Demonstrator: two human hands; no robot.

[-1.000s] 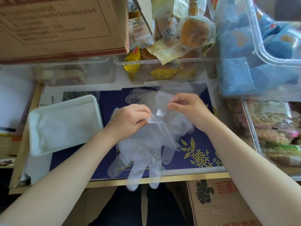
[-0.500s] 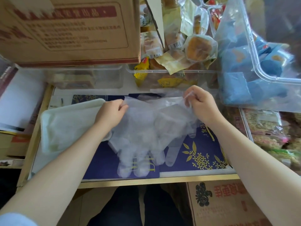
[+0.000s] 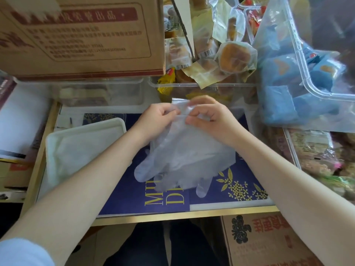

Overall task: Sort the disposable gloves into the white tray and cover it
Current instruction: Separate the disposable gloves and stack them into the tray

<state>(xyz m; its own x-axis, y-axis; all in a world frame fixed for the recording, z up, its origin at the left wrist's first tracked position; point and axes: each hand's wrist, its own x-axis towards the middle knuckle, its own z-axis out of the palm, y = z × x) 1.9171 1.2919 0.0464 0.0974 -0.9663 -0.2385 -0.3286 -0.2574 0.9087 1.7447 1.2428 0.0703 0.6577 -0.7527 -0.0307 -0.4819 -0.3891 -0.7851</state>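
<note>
A bunch of clear disposable gloves (image 3: pixel 184 156) hangs over the dark blue mat (image 3: pixel 163 200), fingers pointing toward me. My left hand (image 3: pixel 155 120) and my right hand (image 3: pixel 209 120) pinch the gloves' cuff edge close together at the far end. The white tray (image 3: pixel 51 143) lies on the mat to the left, just beside my left forearm, with clear film or gloves visible inside it.
A large cardboard box (image 3: pixel 80 35) sits at the back left. Clear bins of wrapped pastries (image 3: pixel 209 60) and blue packets (image 3: pixel 299 89) crowd the back and right. Another snack bin (image 3: pixel 315 152) stands at the right edge. A printed carton (image 3: pixel 265 240) sits below the table.
My hands, spread wide along the cuff half a second ago, have come together at the gloves' far end. The gloves' fingers have shifted slightly away from me.
</note>
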